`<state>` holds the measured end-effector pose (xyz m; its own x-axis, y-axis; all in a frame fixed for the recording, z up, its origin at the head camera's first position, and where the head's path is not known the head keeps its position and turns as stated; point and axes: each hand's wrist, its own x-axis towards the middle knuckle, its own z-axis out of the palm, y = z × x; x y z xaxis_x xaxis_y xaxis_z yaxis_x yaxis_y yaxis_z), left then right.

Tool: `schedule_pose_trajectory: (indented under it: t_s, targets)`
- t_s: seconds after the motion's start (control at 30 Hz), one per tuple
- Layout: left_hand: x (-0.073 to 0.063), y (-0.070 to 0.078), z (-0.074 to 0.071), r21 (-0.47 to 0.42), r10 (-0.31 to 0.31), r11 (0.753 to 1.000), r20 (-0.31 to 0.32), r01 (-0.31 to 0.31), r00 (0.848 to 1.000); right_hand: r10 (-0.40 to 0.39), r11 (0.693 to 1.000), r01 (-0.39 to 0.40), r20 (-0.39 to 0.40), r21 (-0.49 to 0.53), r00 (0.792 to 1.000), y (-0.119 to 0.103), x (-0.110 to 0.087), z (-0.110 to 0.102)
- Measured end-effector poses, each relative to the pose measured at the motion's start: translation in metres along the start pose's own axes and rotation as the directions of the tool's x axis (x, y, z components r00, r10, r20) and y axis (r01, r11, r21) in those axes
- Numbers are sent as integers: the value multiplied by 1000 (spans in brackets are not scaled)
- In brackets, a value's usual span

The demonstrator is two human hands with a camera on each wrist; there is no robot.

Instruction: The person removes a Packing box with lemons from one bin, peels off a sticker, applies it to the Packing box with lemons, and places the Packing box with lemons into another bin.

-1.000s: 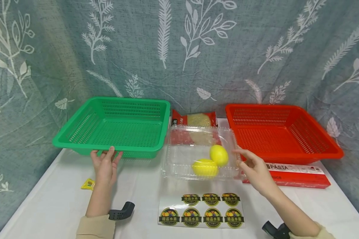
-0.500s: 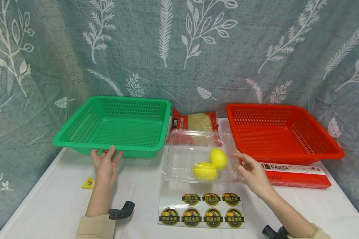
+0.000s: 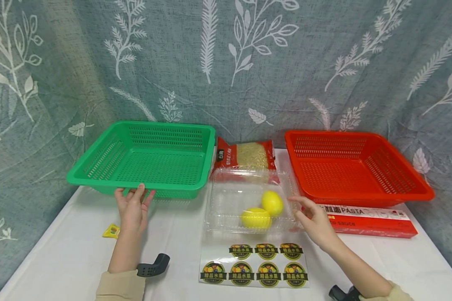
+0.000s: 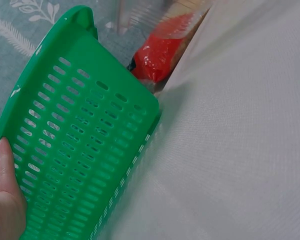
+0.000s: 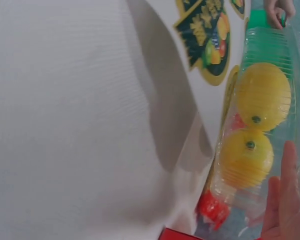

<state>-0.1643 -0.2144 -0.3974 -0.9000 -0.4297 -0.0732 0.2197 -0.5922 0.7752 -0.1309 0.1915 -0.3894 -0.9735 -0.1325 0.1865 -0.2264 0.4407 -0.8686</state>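
Note:
In the head view my left hand (image 3: 132,209) pinches the front rim of the green basket (image 3: 207,167), thumb outside. The left wrist view shows that hand (image 4: 7,195) against the slotted wall (image 4: 80,115). A clear plastic clamshell box (image 3: 226,196) with two lemons (image 3: 272,203) is in the middle; my right hand (image 3: 316,221) holds its right side. Through its plastic, the right wrist view shows both lemons (image 5: 263,95) and, close by, extended fingers of my right hand (image 5: 285,200). Some fingers of each hand are hidden.
A sheet of round fruit stickers (image 3: 254,266) lies in front of the box. Behind it rests a red noodle bag (image 3: 252,154). A red basket (image 3: 361,196) and a red pasta box (image 3: 376,228) stand right; a small yellow packet (image 3: 111,231) lies left.
The clamshell box and my right hand have come slightly lower and nearer, uncovering more of the noodle bag and pasta box. My left hand and the green basket have stayed put.

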Motion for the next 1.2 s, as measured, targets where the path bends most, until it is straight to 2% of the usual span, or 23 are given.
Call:
schedule_pose_trajectory:
  t_s: [0.1, 0.4, 0.7, 1.2]
  targets:
    - [0, 0, 0, 2, 0, 1000, 0, 0, 1000, 4, 1000, -4, -1, -30, 1000, 3, 1, 0]
    - [-1, 0, 0, 6, -4, 1000, -2, 4, 1000, 16, 1000, -16, 8, -19, 1000, 11, 5, 2]
    - [0, 0, 0, 11, -1, 1000, 5, 1, 1000, 37, 997, -39, 40, 62, 999, 15, 7, 4]
    - [1, 1, 1, -10, -10, 1000, 0, 10, 1000, 95, 995, -95, 70, -14, 993, 8, 8, 3]
